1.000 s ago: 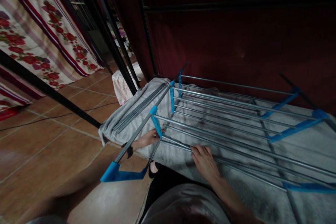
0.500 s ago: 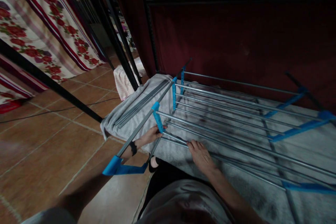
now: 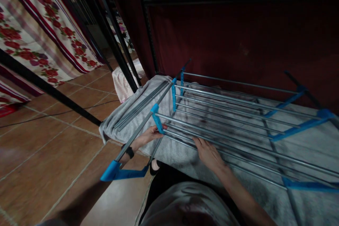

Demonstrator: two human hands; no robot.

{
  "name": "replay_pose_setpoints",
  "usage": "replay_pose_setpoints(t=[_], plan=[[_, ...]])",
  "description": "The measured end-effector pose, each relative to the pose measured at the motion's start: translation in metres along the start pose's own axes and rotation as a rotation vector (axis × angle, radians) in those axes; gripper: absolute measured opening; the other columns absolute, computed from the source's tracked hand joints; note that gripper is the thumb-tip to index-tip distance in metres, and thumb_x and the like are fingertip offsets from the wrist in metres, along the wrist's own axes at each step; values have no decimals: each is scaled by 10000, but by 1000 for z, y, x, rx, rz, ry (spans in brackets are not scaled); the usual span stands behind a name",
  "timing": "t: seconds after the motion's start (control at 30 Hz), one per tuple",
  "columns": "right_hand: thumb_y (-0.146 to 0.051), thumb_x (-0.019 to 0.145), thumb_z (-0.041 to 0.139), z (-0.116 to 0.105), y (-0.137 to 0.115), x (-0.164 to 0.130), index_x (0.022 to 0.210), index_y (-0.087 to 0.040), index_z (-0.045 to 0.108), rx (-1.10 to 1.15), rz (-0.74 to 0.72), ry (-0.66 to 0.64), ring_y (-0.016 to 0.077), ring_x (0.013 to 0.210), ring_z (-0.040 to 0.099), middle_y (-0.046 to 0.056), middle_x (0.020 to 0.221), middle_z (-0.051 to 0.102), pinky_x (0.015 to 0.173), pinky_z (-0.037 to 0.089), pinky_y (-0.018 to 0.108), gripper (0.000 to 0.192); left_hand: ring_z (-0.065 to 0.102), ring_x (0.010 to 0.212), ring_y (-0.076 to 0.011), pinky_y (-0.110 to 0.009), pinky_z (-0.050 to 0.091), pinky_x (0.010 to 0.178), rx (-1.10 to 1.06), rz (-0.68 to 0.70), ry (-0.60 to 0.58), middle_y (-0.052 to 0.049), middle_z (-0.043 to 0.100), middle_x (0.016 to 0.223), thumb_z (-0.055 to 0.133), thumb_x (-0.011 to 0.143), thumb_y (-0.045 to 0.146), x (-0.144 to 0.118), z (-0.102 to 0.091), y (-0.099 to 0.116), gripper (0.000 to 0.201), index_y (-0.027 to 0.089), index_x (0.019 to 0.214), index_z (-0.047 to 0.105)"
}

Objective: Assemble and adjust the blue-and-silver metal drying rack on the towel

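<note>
Dim room, tiled floor (image 3: 53,137), dark red curtain (image 3: 238,42) behind. Metal rack (image 3: 225,113) with blue plastic brackets lies flat on a grey blanket (image 3: 304,141). Left hand (image 3: 149,135) pinches a rail end at the near blue bracket (image 3: 157,123); right hand (image 3: 209,153) rests fingers loosely curled over the front rails, not clearly gripping. Most rails look seated in brackets; a bundle of loose rods (image 3: 140,106) sits unused on the blanket's left edge (so judged partly assembled). Blue corner piece (image 3: 116,173) overhangs the floor. Open floor to the left; black posts (image 3: 111,39) and floral fabric (image 3: 39,35) crowd beyond that.
</note>
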State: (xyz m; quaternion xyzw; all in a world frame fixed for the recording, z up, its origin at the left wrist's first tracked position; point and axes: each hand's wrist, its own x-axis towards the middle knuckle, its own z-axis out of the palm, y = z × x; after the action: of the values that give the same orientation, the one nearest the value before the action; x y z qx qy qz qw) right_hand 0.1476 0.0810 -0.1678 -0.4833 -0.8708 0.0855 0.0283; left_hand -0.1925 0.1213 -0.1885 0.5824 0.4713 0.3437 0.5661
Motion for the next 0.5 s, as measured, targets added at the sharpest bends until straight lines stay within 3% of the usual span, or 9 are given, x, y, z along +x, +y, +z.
replay_pose_setpoints(t=[0.23, 0.5], plan=[[-23, 920, 316, 1, -5, 0, 1523, -229, 416, 6, -28, -14, 239, 1244, 572, 107, 1377, 600, 1040, 442, 366, 645, 612, 1168, -276, -417, 411, 1082, -26, 0, 8, -90, 719, 1193, 810, 767, 359, 2, 1, 1, 405, 188, 1124, 727], [-14, 894, 316, -6, -15, 3, 1534, -214, 407, -1, -14, -11, 255, 1239, 581, 123, 1423, 577, 1003, 465, 383, 676, 635, 1081, -268, -415, 434, 1044, -51, 32, 44, -85, 731, 1112, 801, 762, 420, 6, -2, -8, 349, 173, 1001, 739]])
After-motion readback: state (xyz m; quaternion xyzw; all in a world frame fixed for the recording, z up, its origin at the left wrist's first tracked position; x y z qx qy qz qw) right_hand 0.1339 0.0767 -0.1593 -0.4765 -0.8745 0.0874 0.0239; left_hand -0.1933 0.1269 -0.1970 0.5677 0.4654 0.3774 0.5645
